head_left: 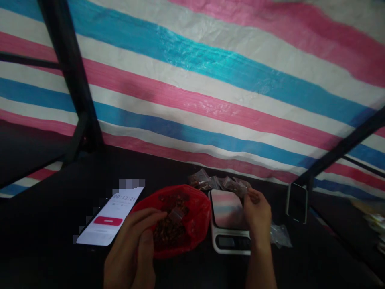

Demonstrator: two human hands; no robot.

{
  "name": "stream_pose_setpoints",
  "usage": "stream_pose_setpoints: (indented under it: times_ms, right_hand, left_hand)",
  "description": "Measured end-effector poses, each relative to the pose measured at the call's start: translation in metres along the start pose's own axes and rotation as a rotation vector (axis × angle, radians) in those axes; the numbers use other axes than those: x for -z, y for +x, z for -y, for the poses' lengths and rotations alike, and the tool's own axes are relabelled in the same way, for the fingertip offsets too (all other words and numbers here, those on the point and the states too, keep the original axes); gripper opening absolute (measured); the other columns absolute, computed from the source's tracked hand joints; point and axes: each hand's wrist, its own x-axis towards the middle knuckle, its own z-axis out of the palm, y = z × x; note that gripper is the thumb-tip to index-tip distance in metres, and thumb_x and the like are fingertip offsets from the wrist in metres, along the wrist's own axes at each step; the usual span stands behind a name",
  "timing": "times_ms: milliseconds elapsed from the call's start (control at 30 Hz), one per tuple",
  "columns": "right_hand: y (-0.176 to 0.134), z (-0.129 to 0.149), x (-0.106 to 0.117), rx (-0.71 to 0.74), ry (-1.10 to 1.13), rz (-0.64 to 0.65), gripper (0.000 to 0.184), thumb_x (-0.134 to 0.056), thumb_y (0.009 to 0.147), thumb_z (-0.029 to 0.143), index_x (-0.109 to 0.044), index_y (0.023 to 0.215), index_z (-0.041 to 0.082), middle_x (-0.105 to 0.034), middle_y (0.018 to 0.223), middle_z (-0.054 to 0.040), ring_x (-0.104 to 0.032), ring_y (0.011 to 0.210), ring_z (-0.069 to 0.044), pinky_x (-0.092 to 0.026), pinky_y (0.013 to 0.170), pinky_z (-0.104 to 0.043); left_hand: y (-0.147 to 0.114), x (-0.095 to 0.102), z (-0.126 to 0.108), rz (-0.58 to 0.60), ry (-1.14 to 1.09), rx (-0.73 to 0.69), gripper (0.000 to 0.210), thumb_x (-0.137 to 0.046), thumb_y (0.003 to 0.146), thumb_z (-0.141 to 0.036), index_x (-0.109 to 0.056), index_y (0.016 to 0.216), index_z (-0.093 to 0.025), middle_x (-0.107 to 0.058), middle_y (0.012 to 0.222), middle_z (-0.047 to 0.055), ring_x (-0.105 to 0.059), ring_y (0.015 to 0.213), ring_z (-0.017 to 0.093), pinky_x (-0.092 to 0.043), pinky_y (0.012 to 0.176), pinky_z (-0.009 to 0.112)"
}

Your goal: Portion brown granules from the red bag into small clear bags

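Observation:
A red plastic bag (pixel 200 224) lies spread open on the black table, with dark brown dried bits (pixel 170 230) inside. On top of the bits rests a small clear zip bag (pixel 177 214). My left hand (pixel 135 245) is over the bag's near left side, fingers stretched out and thumb apart, fingertips close to the zip bag. Beyond the white kitchen scale (pixel 230 210), several filled zip bags (pixel 201 180) lie in a row. At the row's right end, my right hand (pixel 258 210) has its fingers closed on a small filled bag (pixel 242 186), partly hidden by the fingers.
On the left lies a phone (pixel 110 216) showing a running timer. A second phone (pixel 296 202) is at the right by a dark frame bar (pixel 337 148). Clear plastic bags (pixel 281 235) lie right of my right wrist. A striped sheet (pixel 210 80) hangs behind the table.

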Motion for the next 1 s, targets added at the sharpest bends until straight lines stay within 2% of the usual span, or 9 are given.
stream_pose_setpoints:
  times_ms: [167,267,400,500,567,667,800,900,1000]
  right_hand:
    - [0.015,-0.040,0.057,-0.113,-0.281,0.053,0.021,-0.069,0.073,0.037,-0.076,0.086,0.023,-0.081,0.095,-0.0185,-0.076,0.092,-0.040,-0.053,0.078,-0.047]
    - [0.015,-0.055,0.071,-0.158,-0.330,0.154,0.007,-0.073,0.066,0.032,-0.068,0.068,0.027,-0.077,0.073,-0.0106,-0.076,0.077,-0.035,-0.050,0.067,-0.040]
    - [0.016,-0.057,0.081,-0.173,-0.314,0.220,0.012,-0.071,0.061,0.022,-0.062,0.064,0.028,-0.073,0.064,-0.0060,-0.074,0.066,-0.030,-0.047,0.060,-0.036]
    - [0.015,-0.038,0.090,-0.140,-0.253,0.211,0.014,-0.072,0.065,0.025,-0.065,0.077,0.028,-0.077,0.072,-0.0052,-0.075,0.071,-0.028,-0.049,0.064,-0.035]
    - [0.006,-0.014,0.093,-0.071,-0.104,0.254,0.021,-0.075,0.069,0.030,-0.067,0.088,0.027,-0.078,0.076,-0.0033,-0.076,0.076,-0.026,-0.054,0.069,-0.035]
    - [-0.024,0.033,0.085,0.103,0.339,0.493,0.033,-0.087,0.070,0.037,-0.072,0.096,0.024,-0.075,0.076,-0.0008,-0.074,0.075,-0.024,-0.058,0.069,-0.034]
    - [-0.077,0.086,0.063,0.141,0.630,0.805,0.027,-0.091,0.069,0.025,-0.075,0.090,0.025,-0.074,0.078,0.0016,-0.072,0.070,-0.018,-0.056,0.061,-0.026]
    - [-0.099,0.100,0.052,0.092,0.688,0.940,0.024,-0.090,0.070,0.020,-0.077,0.090,0.026,-0.075,0.077,0.0021,-0.072,0.068,-0.017,-0.056,0.057,-0.024]
    - [-0.101,0.100,0.048,0.078,0.721,0.951,0.023,-0.091,0.071,0.023,-0.076,0.088,0.027,-0.073,0.072,0.0031,-0.071,0.066,-0.017,-0.057,0.057,-0.025]
  left_hand:
    - [0.000,0.000,-0.006,-0.007,-0.015,-0.021,0.029,-0.044,0.109,-0.020,-0.071,0.111,-0.030,-0.069,0.115,0.000,-0.069,0.107,0.016,-0.058,0.090,0.026]
    - [0.000,-0.002,-0.009,0.019,-0.011,-0.044,0.028,-0.044,0.108,-0.019,-0.070,0.110,-0.030,-0.068,0.113,0.000,-0.069,0.103,0.016,-0.059,0.086,0.025]
    - [-0.002,-0.005,-0.008,0.044,0.005,-0.093,0.027,-0.044,0.106,-0.017,-0.068,0.108,-0.029,-0.068,0.110,0.001,-0.070,0.099,0.015,-0.060,0.080,0.022]
    - [-0.005,-0.007,-0.007,0.078,0.013,-0.137,0.027,-0.044,0.106,-0.016,-0.068,0.107,-0.028,-0.068,0.108,0.002,-0.071,0.096,0.014,-0.060,0.078,0.020]
    - [-0.006,-0.010,-0.009,0.123,0.002,-0.176,0.025,-0.046,0.105,-0.016,-0.068,0.108,-0.028,-0.069,0.106,0.002,-0.073,0.095,0.014,-0.061,0.080,0.019]
    - [-0.009,-0.021,-0.018,0.195,-0.004,-0.240,0.020,-0.056,0.104,-0.024,-0.067,0.121,-0.028,-0.073,0.114,0.005,-0.076,0.104,0.017,-0.063,0.093,0.023]
    - [-0.014,-0.038,-0.030,0.268,0.031,-0.273,0.066,-0.068,0.099,-0.057,-0.051,0.152,-0.022,-0.071,0.140,0.017,-0.074,0.125,0.029,-0.064,0.103,0.037]
    - [-0.016,-0.043,-0.030,0.216,-0.028,-0.234,0.061,-0.070,0.099,-0.052,-0.053,0.150,-0.025,-0.075,0.135,0.015,-0.075,0.124,0.029,-0.066,0.102,0.040]
    - [-0.014,-0.039,-0.025,0.207,-0.097,-0.204,0.049,-0.075,0.097,-0.042,-0.061,0.141,-0.029,-0.079,0.129,0.010,-0.075,0.124,0.029,-0.066,0.101,0.041]
